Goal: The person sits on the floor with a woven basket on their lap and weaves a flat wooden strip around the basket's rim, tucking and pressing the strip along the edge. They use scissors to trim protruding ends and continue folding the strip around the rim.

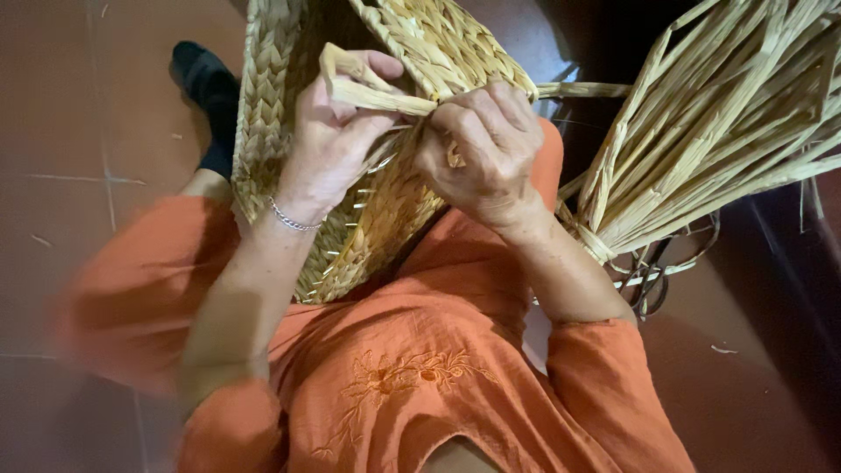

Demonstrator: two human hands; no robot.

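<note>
Straw strand (372, 95) is pinched by left hand (337, 131) and right hand (482, 144) against woven basket (263, 105); loose straw bundle (718, 123) lies at three o'clock.

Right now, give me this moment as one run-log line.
left hand: grips folded straw strand | right hand: pinches same strand at woven basket rim | basket: on lap | loose straw bundle: to the right
</note>
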